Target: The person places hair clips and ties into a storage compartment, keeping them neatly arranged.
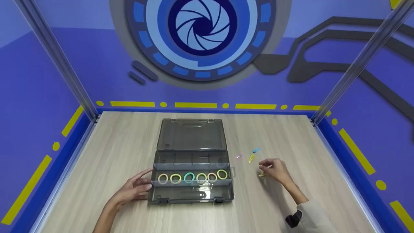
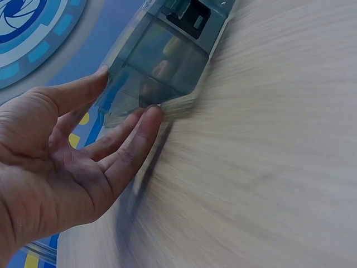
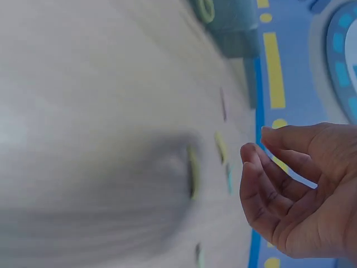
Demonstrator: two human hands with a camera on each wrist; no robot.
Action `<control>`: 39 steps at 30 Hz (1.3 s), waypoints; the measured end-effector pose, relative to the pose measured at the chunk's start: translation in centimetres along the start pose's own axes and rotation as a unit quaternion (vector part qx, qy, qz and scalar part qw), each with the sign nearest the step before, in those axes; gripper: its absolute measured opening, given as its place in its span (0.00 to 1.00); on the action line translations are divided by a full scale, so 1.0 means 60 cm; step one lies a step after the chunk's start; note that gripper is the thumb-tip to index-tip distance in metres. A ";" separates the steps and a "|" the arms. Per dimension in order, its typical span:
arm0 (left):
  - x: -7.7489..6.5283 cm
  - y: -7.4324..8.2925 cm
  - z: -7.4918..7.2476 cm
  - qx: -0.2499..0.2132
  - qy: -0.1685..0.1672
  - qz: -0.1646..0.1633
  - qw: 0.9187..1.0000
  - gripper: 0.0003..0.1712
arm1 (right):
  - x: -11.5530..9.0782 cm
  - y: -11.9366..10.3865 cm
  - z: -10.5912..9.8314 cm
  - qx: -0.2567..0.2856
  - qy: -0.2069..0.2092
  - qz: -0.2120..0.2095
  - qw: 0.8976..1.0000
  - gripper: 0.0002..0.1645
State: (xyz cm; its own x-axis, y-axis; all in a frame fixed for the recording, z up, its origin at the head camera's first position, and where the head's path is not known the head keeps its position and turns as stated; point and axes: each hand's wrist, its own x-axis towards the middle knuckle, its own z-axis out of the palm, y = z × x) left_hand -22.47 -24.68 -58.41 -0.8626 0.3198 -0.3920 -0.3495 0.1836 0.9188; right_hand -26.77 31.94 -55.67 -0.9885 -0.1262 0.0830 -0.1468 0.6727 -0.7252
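Note:
My left hand [image 1: 129, 191] rests at the left side of a smoky clear storage box [image 1: 192, 197], thumb toward its top edge and extended fingers at its wall. Several colored hair ties [image 1: 189, 177] stand in a row in the box's middle compartment. To the right of the box, my right hand [image 1: 274, 170] hovers over a yellow hair clip [image 3: 193, 173], fingers loosely bent, thumb and fingertips apart with nothing visible between them. Beyond it lie a purple hair clip [image 1: 239, 156], another yellow hair clip [image 1: 251, 158] and a blue hair clip [image 1: 256, 150].
The box's hinged lid [image 1: 192, 134] lies folded back on the wooden table [image 1: 119, 145]. In the right wrist view, one more small greenish clip [image 3: 199, 257] lies near the bottom edge. Painted walls [image 1: 207, 94] and metal posts [image 1: 69, 74] bound the table.

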 end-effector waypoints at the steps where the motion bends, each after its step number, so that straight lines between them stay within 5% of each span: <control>1: -0.001 0.000 0.000 -0.001 -0.001 -0.001 1.000 0.44 | -0.004 0.006 -0.001 -0.004 0.003 0.013 1.000 0.07; 14: -0.003 -0.004 0.000 -0.006 -0.005 0.000 1.000 0.45 | -0.047 0.041 0.000 -0.023 -0.004 0.152 0.988 0.05; 29: -0.002 0.000 0.001 -0.013 -0.012 0.014 1.000 0.44 | -0.029 0.034 0.022 -0.039 0.025 0.166 0.985 0.09; 39: -0.004 0.003 0.002 -0.007 -0.012 0.015 1.000 0.44 | -0.019 0.023 0.044 -0.113 0.055 0.167 0.978 0.11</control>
State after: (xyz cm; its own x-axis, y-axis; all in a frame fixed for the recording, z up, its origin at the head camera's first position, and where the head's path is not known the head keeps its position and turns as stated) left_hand -22.29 -24.63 -58.18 -0.8631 0.3480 -0.3660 -0.3299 0.1603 0.9303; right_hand -25.73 31.09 -58.57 -0.9788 0.1983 -0.0507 0.1926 0.8087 -0.5558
